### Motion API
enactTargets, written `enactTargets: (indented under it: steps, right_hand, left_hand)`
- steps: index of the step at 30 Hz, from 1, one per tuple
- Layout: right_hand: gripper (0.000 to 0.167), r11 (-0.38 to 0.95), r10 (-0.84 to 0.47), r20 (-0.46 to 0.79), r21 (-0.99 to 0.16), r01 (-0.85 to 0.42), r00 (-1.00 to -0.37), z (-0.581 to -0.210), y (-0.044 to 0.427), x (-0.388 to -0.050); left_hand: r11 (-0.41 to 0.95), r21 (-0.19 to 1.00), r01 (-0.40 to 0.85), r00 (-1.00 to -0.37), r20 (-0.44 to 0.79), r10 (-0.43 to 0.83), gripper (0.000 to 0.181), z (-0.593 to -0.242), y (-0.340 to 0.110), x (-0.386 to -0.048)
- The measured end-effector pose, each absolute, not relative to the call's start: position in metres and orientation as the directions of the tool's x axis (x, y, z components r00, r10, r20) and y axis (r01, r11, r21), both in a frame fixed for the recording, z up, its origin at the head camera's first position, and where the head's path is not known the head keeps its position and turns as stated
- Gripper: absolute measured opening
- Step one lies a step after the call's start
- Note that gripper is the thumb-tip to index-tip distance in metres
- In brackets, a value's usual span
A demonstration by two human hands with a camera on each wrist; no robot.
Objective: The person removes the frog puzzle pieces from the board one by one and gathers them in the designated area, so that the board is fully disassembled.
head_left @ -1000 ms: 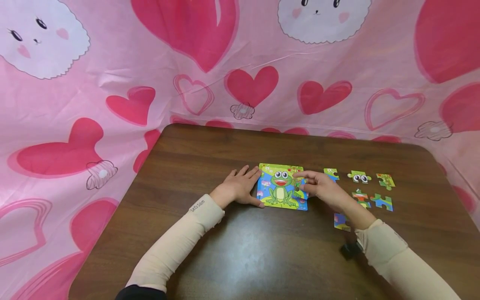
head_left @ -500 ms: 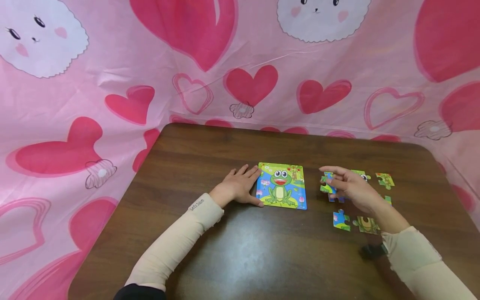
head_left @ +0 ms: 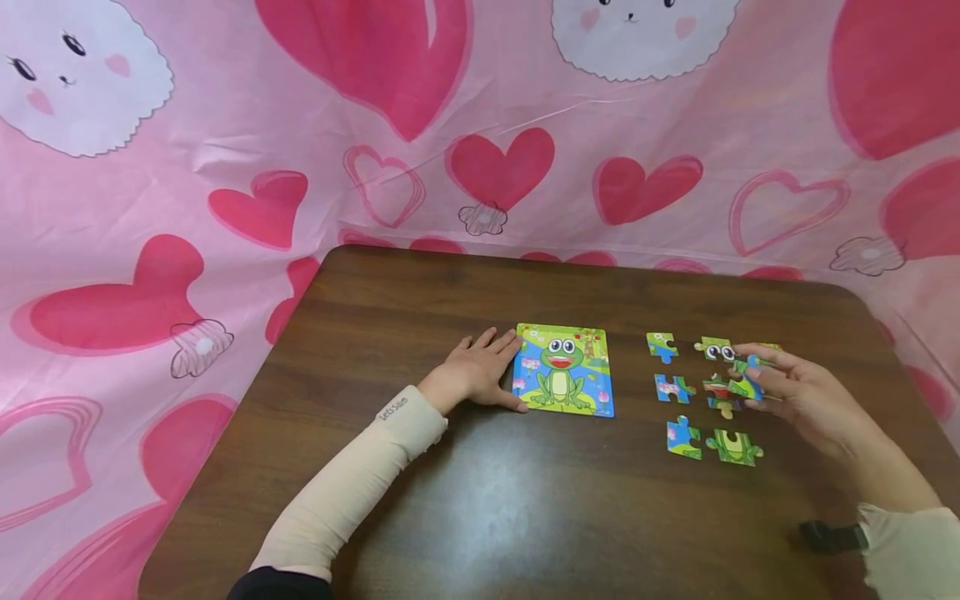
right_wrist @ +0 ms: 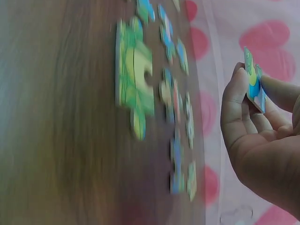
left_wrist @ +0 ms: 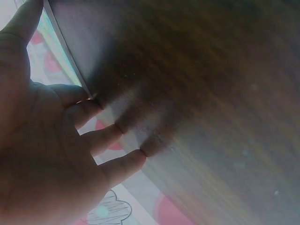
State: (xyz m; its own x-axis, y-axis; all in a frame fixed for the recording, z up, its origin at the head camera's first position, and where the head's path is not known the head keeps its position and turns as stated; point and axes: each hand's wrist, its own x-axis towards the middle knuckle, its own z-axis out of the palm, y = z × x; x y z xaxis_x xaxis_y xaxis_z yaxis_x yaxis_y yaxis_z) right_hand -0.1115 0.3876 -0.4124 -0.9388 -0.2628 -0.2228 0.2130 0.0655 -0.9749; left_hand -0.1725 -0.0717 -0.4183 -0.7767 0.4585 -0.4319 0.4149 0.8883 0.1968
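Note:
My left hand (head_left: 474, 375) lies flat with fingers spread on the table, touching the left edge of a square frog picture card (head_left: 561, 375). In the left wrist view the fingers of that hand (left_wrist: 56, 145) are stretched out, fingertips on the wood. My right hand (head_left: 813, 404) pinches a green, yellow and blue jigsaw piece (right_wrist: 254, 84) between thumb and fingers, raised above the table. Below and left of it lie loose jigsaw pieces: one with frog eyes (head_left: 714, 349), one with the frog's belly (head_left: 735, 448), and a blue corner piece (head_left: 683, 440). The right hand hides some pieces.
More pieces lie in loose rows, among them a flower piece (head_left: 672, 388) and a green-and-blue piece (head_left: 662, 346). The brown wooden table (head_left: 420, 317) meets a pink heart-patterned cloth (head_left: 510, 100) behind and at the left.
My right hand has moved from over the frog card to the right, above the loose pieces, carrying the jigsaw piece with it. The left hand has stayed by the card.

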Motion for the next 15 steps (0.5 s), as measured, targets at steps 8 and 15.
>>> enactTargets:
  steps: [8,15]
  right_hand:
    - [0.042,-0.095,-0.233,-0.16,-0.978,0.187,-0.959,-0.42,0.427,-0.095]
    - [0.049,-0.172,-0.302,-0.133,-0.966,0.192,-0.944,-0.429,0.448,-0.084]
  left_hand:
    - [0.89,0.179,0.42,-0.781,-0.429,0.455,0.115,-0.418,-0.074,-0.172]
    - [0.886,0.195,0.42,-0.778,-0.425,0.462,0.115,-0.419,-0.072,-0.172]
